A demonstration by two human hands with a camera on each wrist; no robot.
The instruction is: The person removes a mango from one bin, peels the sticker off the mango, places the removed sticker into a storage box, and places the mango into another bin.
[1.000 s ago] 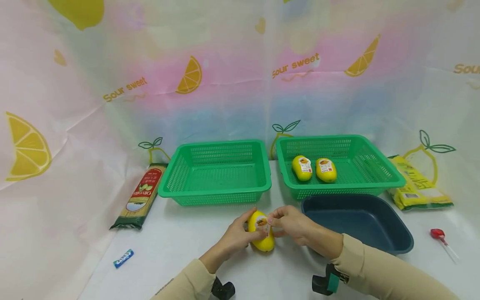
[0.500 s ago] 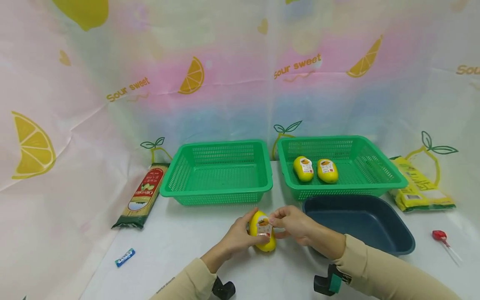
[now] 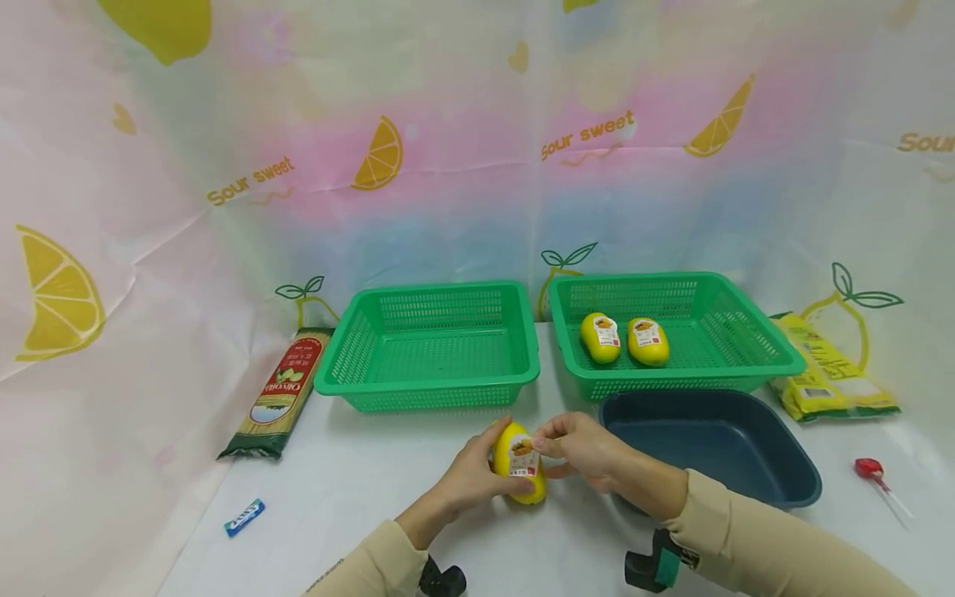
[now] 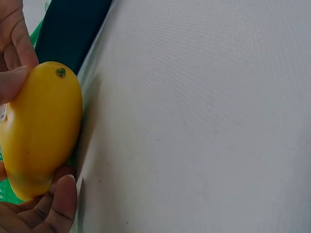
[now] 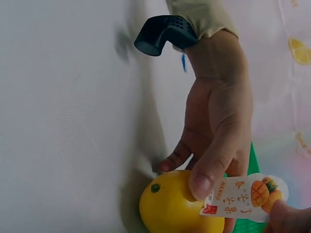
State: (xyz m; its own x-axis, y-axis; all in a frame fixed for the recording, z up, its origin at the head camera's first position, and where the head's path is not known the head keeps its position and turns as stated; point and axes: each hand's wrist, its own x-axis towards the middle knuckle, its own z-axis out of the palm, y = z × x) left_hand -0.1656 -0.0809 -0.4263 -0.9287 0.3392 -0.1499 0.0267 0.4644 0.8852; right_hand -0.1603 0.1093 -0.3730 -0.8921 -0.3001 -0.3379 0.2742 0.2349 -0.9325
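My left hand [image 3: 472,474] grips a yellow mango [image 3: 505,448] low over the table, with fingers at its far end and the thumb near its stem end. A white printed label [image 3: 525,466] lies along the top of this mango in the head view. My right hand [image 3: 585,448] pinches the edge of that label. In the right wrist view the label [image 5: 245,196] stands out past the mango [image 5: 167,206], its far end under the right thumb [image 5: 294,218] and its near end beside the left thumb. The mango [image 4: 46,121] shows its green stem spot in the left wrist view.
Behind the hands stand a green basket [image 3: 425,383] and another green basket [image 3: 671,373] with two labelled mangoes [image 3: 600,338]. A dark blue bin [image 3: 716,448] sits right. Around them lie a pasta pack [image 3: 287,377], yellow bag [image 3: 828,373], lollipop [image 3: 869,468] and small blue packet [image 3: 244,516].
Both hands stay at the same place on the mango and its label. The whole head view shifts slightly with the camera; the label's printing shows at a slightly different angle.
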